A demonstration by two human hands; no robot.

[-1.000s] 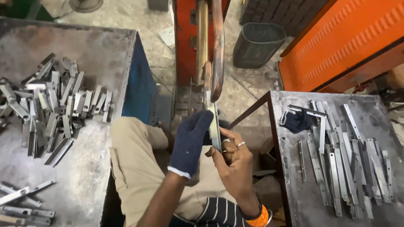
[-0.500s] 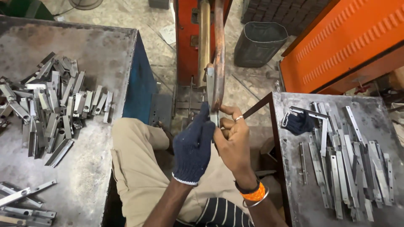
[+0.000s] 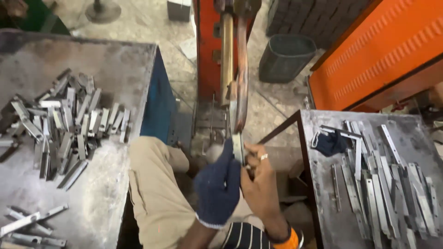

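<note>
While both hands pinch it, a flat metal strip [image 3: 238,146] stands upright under the machine's arm [image 3: 241,74].
Left hand [image 3: 218,184], in a dark knitted glove, and bare right hand [image 3: 259,180] are closed together on the strip; risk: fingers caught, strip slipping. Dull grey strips heaped near left table's [image 3: 106,60] right edge; longer bars on right table [image 3: 318,122].

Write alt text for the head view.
A gloved left hand and bare right hand hold a metal strip at an orange machine's arm. Heaps of metal pieces and strips lie on tables either side.
</note>
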